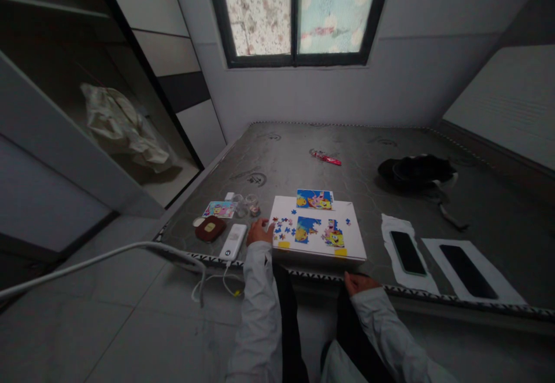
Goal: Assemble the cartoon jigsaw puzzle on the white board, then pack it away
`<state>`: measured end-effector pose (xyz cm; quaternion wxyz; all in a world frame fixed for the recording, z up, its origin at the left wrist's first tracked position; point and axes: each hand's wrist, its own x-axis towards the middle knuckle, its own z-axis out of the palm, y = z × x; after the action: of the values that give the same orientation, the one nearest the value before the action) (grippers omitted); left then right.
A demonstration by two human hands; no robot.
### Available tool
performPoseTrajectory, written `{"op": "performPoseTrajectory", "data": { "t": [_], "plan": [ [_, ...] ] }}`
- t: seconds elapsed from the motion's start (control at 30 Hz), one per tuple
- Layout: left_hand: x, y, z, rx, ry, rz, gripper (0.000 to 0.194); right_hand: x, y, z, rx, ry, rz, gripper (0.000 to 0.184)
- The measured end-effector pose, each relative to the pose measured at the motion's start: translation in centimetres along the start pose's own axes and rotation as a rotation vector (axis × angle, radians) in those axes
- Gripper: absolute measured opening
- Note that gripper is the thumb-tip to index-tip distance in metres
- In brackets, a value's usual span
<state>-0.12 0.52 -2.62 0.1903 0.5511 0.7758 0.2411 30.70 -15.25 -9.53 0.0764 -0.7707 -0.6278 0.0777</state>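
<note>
A grey patterned mattress (286, 157) carried a rectangular white box (353, 238) near its front edge. The left hand (259, 232) lay at the box's left side, the right hand (361, 284) below its near right corner; both had bent fingers, their grasp impossible to tell. On the box lay a colourful cartoon card (315, 199), two partly joined jigsaw sections (306, 229) and small loose blue pieces (293, 212).

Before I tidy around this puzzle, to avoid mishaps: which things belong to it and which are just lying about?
Belongs to the puzzle: loose pieces, two joined sections, white box under them, probably the picture card at its far edge.

Apparently just lying about: two phones, white power bank, brown case, red item, black strapped item.
</note>
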Motion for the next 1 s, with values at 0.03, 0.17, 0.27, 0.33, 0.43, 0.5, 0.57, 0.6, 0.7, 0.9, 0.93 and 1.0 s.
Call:
{"op": "performPoseTrajectory", "data": {
  "t": [0.03,0.17,0.27,0.33,0.43,0.5,0.57,0.6,0.7,0.9,0.93,1.0],
  "plan": [
    [0.0,-0.1,0.1,0.001,-0.008,-0.019,0.03,0.0,0.0,0.0,0.002,0.003,0.002,0.054],
    [0.4,-0.6,-0.2,-0.027,-0.035,-0.063,0.033,-0.2,-0.4,-0.4,-0.023,0.019,0.008,0.05],
    [0.6,-1.0,-0.7,-0.04,-0.066,-0.091,0.031,-0.3,-0.7,-0.7,-0.036,0.027,0.018,0.048],
    [0.6,-1.1,-0.8,-0.041,-0.082,-0.09,0.03,-0.3,-0.8,-0.8,-0.035,0.028,0.016,0.047],
    [0.4,-1.0,-1.0,-0.047,-0.075,-0.061,0.028,-0.3,-0.7,-0.8,-0.04,0.021,0.012,0.05],
    [0.1,-0.7,-1.0,-0.052,-0.053,-0.043,0.025,-0.3,-0.6,-0.8,-0.04,0.018,0.01,0.052],
    [-0.2,-0.4,-0.9,-0.05,-0.039,-0.038,0.022,-0.3,-0.6,-0.7,-0.031,0.02,0.007,0.053],
    [-0.3,-0.3,-0.9,-0.045,-0.039,-0.037,0.02,-0.3,-0.5,-0.7,-0.025,0.022,0.007,0.053],
    [-0.3,-0.1,-0.8,-0.025,-0.036,-0.028,0.02,-0.2,-0.4,-0.6,-0.014,0.029,0.01,0.053],
    [0.1,-0.4,-1.5,-0.067,-0.065,-0.037,0.033,-0.1,-0.1,-0.1,-0.026,0.014,0.013,0.054],
    [0.0,-0.4,-1.7,-0.075,-0.055,-0.039,0.031,-0.1,-0.1,0.0,-0.028,0.011,0.01,0.054],
    [-0.2,-0.3,-2.2,-0.071,-0.048,-0.051,0.027,0.0,0.0,0.2,-0.026,0.005,0.005,0.054]
  ]
}}
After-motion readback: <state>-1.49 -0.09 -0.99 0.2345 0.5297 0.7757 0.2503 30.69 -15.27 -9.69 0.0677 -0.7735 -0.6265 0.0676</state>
